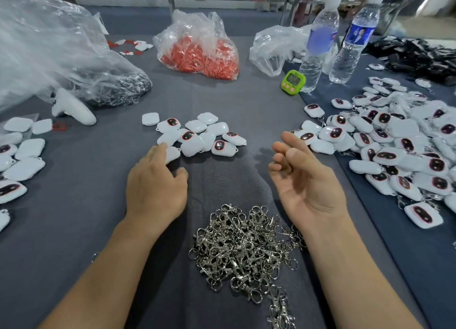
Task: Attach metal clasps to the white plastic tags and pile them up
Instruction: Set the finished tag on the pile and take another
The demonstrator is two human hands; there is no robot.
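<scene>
Glossy rounded white tags [196, 126] touch the left hand's [155, 188] fingertips; both grips apart, right hand [306, 180] empty.

green timer [293, 82], two water bottles [318, 49], bag of perhaps red cords [199, 49].

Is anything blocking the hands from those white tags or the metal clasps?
Nothing visible. The left hand touches a white tag at the cluster's near edge; the metal clasps lie uncovered between the forearms, near the empty right hand.
</scene>
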